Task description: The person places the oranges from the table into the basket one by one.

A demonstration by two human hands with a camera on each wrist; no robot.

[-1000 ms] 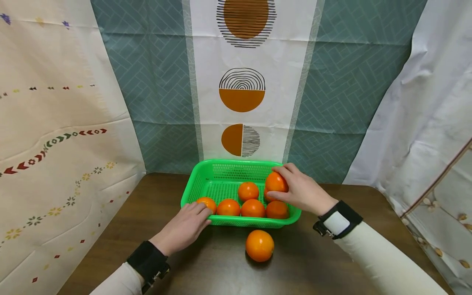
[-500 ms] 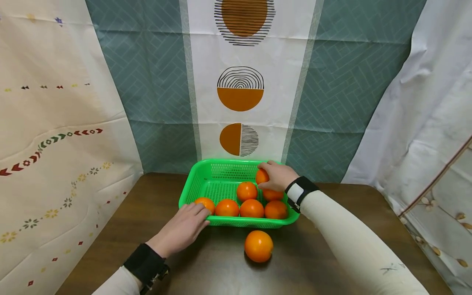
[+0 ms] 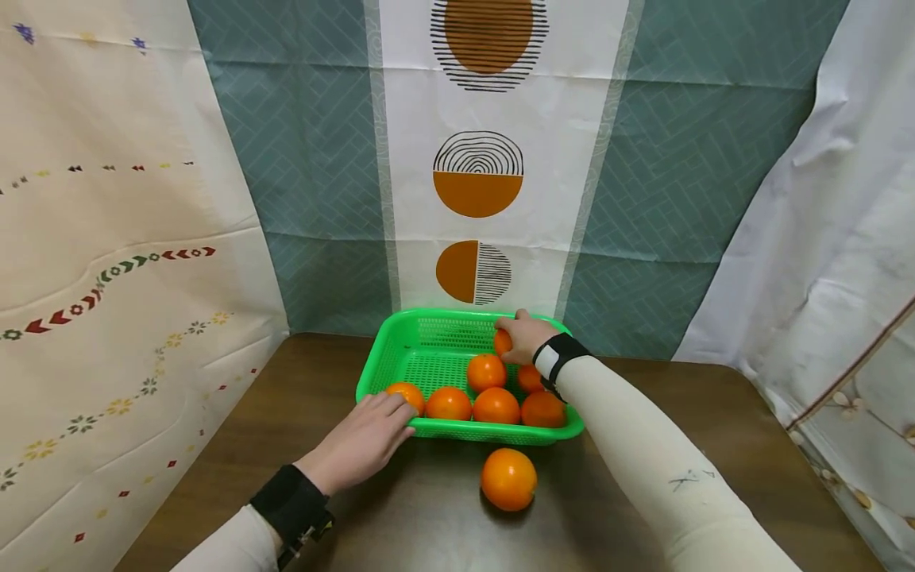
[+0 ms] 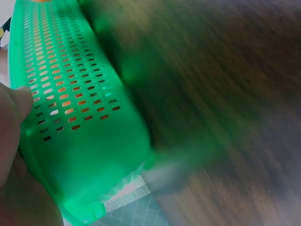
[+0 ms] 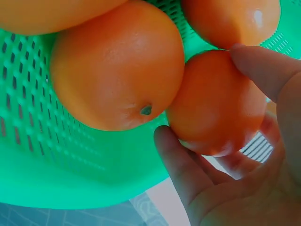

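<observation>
A green plastic basket with perforated walls holds several oranges. At its front left corner my left hand grips the rim; in the left wrist view the thumb presses the outer wall. My right hand is inside the basket's back right part and holds an orange between thumb and fingers. In the right wrist view that orange sits low in the basket, beside an orange with a green stem end. One more orange lies on the table in front of the basket.
The dark wooden table extends around the basket. A teal and white patterned cloth hangs close behind its back edge. Pale cloths hang at the left and right.
My right hand has carried the orange leftward and down into the basket's back right part. My left hand stays on the rim. The loose orange lies where it was.
</observation>
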